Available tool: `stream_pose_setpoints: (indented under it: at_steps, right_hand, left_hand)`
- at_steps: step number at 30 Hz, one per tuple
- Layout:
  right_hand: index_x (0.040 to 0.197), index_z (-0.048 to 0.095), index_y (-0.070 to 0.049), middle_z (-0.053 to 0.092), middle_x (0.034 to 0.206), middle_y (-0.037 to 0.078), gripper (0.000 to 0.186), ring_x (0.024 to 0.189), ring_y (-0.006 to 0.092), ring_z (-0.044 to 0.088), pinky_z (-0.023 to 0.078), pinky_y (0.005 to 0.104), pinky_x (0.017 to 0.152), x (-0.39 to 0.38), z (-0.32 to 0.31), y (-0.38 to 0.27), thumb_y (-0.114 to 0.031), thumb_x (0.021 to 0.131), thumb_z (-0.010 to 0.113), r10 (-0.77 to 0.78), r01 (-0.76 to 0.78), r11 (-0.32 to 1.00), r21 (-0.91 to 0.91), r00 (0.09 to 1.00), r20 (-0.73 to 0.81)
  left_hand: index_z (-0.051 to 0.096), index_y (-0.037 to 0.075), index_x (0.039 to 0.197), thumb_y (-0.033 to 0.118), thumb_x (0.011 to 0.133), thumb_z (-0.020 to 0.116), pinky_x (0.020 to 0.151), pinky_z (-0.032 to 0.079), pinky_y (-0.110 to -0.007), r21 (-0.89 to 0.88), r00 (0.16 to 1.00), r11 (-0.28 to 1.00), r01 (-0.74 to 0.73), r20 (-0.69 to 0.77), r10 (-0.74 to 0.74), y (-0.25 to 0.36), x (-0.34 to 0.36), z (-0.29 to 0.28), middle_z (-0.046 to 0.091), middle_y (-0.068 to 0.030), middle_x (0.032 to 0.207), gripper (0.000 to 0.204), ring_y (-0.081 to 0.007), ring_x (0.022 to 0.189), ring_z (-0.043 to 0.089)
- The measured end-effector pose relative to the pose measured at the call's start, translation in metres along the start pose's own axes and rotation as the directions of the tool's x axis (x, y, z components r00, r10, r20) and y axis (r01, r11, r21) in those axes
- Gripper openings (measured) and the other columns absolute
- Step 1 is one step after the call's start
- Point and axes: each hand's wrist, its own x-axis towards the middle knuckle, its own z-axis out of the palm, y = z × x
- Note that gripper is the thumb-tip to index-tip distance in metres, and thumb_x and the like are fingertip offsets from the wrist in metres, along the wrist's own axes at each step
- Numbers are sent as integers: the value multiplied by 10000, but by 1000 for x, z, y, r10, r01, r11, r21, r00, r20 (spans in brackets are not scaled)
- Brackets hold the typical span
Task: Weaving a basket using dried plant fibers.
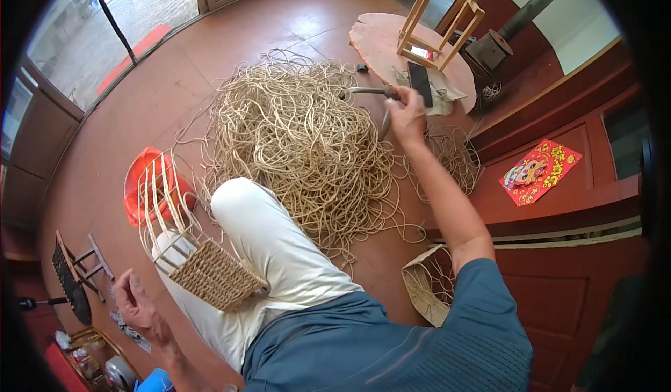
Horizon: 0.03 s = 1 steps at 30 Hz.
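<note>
A partly woven basket of tan cord rests tilted across my thighs, its bare upright stakes reaching away from me. Left of it, my left hand is raised, open and apart from the basket, with nothing seen in it. My right arm stretches forward to the round table's near edge. There my right hand, slightly blurred, is closed around a dark metal tool with two arms, one pointing left and one down; its exact kind is unclear. Beneath the tool spreads a big heap of tan cord.
A pinkish round table bears a wooden frame and a black phone. An orange-red bag-lined bucket stands left of my knees. A woven piece lies by my right side. Farther left is an overturned small stool.
</note>
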Motion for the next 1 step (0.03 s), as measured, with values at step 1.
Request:
stream_pose_setpoints:
  at_steps: [1]
  right_hand:
    - [1327, 647, -10, 725, 1323, 213, 484, 1281, 375, 683, 549, 450, 1113, 4, 2, 3, -204, 918, 818, 1, -1, 1000, -3, 1000, -1]
  left_hand:
    - [718, -17, 1248, 140, 1113, 669, 984, 522, -292, 41, 997, 997, 71, 1, -71, -25, -1, -10, 705, -84, 1180, 212, -141, 1063, 645]
